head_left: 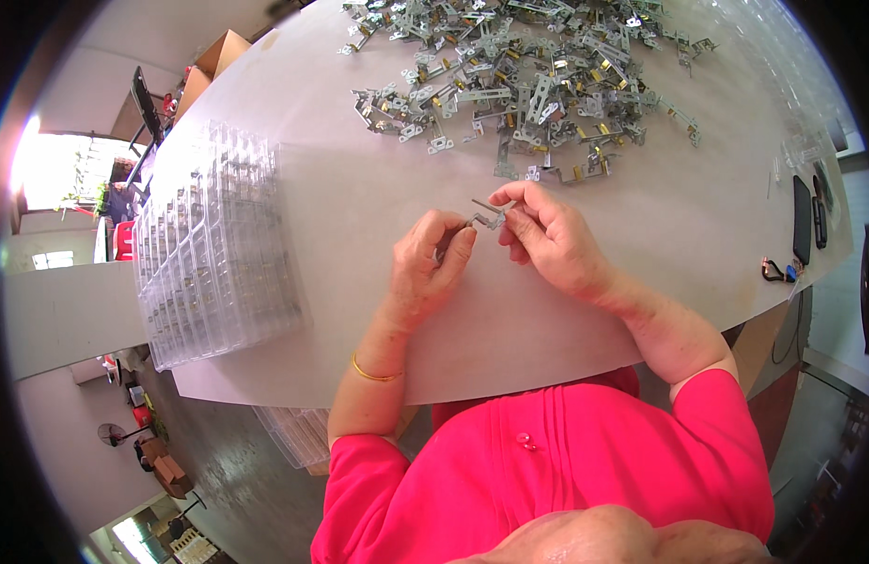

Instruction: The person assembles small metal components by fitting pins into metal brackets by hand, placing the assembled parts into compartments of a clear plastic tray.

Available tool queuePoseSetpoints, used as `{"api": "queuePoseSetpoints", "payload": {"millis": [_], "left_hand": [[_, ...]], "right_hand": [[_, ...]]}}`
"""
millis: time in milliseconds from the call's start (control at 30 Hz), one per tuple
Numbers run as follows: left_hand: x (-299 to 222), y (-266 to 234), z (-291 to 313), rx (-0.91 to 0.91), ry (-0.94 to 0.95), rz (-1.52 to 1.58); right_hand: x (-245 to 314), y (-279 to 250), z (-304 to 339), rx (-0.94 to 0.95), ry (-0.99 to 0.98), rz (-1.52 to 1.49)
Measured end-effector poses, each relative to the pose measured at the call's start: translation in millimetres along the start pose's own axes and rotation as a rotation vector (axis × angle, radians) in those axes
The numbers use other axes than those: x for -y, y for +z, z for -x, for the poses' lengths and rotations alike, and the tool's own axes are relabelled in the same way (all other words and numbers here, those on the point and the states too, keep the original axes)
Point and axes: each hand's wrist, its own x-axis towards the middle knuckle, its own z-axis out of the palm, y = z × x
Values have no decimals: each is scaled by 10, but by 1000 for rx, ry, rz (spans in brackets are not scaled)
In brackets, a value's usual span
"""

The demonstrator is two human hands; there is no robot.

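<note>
A small bent metal bracket is held up over the white table between my two hands. My left hand pinches its left end with thumb and forefinger, and the other fingers curl under. On the other side my right hand grips it between thumb and fingers. One thin straight arm of the bracket points up and left. Just beyond the hands lies a loose heap of similar metal parts, silver with some brass-coloured pieces.
Stacked clear plastic trays filled with parts stand at the table's left. More clear plastic trays lie at the far right. By the right edge are a black elongated object and a small black-and-blue item. Another tray stack sits below the table's front edge.
</note>
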Motion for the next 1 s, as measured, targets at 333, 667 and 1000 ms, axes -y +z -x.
{"api": "queuePoseSetpoints", "payload": {"millis": [333, 667, 1000], "left_hand": [[-83, -31, -10, 176, 14, -2], [-19, -88, -20, 218, -448, 476], [61, -195, -37, 320, -503, 778]], "right_hand": [[-60, -136, -66, 171, 101, -107], [10, -114, -63, 15, -230, -152], [18, -105, -22, 172, -333, -89]]}}
